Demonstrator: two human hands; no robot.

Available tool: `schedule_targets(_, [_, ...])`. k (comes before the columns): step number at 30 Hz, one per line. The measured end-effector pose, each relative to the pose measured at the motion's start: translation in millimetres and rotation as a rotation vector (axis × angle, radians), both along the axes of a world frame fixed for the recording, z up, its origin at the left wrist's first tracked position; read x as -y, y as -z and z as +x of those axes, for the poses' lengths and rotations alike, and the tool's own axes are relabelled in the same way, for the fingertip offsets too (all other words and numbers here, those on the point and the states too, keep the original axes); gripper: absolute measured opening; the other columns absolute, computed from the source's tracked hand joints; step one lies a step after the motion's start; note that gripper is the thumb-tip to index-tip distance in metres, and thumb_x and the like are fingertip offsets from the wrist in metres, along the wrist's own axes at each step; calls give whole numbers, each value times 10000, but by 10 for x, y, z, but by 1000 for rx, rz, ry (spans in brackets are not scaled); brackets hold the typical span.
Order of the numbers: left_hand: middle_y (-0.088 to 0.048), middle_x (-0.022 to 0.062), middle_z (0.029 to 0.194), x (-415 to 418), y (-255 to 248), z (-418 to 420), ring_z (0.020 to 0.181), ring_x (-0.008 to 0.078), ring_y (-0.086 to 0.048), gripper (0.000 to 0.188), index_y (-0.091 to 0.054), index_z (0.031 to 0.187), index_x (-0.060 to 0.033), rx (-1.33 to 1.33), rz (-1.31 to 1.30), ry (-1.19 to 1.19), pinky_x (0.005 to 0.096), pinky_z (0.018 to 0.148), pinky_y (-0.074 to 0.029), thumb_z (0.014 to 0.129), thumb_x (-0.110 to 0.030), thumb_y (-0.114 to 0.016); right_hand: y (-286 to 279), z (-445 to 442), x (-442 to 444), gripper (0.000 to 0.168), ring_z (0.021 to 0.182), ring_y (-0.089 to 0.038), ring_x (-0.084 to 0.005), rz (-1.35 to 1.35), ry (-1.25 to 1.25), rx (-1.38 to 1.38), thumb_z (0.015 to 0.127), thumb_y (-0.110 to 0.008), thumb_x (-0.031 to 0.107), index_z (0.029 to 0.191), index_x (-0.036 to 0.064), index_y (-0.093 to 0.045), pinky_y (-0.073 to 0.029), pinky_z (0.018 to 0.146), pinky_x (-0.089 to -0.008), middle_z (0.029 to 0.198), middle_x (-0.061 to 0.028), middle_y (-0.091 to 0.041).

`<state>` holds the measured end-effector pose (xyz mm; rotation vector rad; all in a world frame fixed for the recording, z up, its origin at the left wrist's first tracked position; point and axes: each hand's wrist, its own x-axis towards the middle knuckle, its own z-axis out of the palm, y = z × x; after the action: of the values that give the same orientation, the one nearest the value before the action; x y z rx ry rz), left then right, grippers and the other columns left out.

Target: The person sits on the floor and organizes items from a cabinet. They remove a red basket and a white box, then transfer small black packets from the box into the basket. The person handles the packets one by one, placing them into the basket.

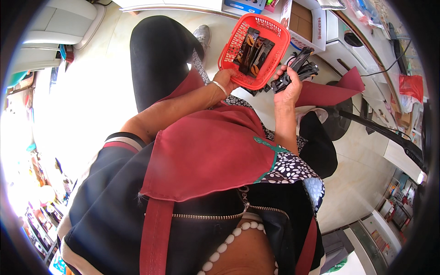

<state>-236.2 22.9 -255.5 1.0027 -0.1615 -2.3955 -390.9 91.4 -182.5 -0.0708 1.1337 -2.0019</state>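
My left hand (227, 79), with a bangle at the wrist, grips the near left corner of a red plastic basket (225, 56). Inside the basket lie several slim black stick sachets (255, 51) with orange marks. To the right, apart from the basket, my right hand (288, 82) is closed around a bunch of similar black sachets (298, 70). More dark packets (256, 91) show just under the basket's near edge; what they rest on is mostly hidden. A red apron (213, 154) with a floral panel covers my lap.
An open cardboard box (304, 24) stands beyond the basket, beside a blue box (244, 5). At right are a black pole (381, 132) on a round base (335, 118) and white drawers (338, 51) with a cable. A pale seat (62, 20) stands far left.
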Motion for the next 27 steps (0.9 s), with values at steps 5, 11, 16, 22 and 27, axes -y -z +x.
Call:
schedule_targets(5, [-536,164,990,-3,56,5,928,298,-553,334,-420,1080,49,44,-17,-10,421,858,-461,749,27,-384,-105,53,6,227,539,-513,-162,-66,-76,2,766,-543,56,966,-25,-473,-429,470,-271,670,-82,-539])
schedule_targets(11, [-537,137,942,83,65,-16,814,271,-575,278,-456,1013,14,393,-45,-174,405,777,-499,740,29,-412,405,-153,27,298,517,-508,-139,210,5,-246,691,-595,-29,978,-23,-516,-412,480,-249,677,-55,-570])
schedule_targets(16, [-535,147,882,194,148,-14,780,291,-574,243,-450,973,16,447,-12,-286,411,712,-520,733,33,-414,2170,-667,-642,127,384,-423,-136,943,-98,-606,561,-595,1,627,3,-487,-306,337,-282,507,-32,-476])
schedule_targets(22, [-517,173,908,219,155,48,774,297,-580,330,-406,1059,28,438,-14,-252,397,676,-541,729,44,-397,2362,-530,-881,151,493,-446,-200,1181,-256,-463,603,-607,62,687,-2,-499,-339,424,-317,612,-71,-464])
schedule_targets(27, [-519,178,893,224,176,27,822,300,-565,217,-421,961,66,470,26,-277,414,768,-507,748,38,-390,1873,-477,-531,329,1017,-427,-347,1269,-555,-1236,648,-565,94,956,-15,-518,-390,859,-392,1101,-151,-472])
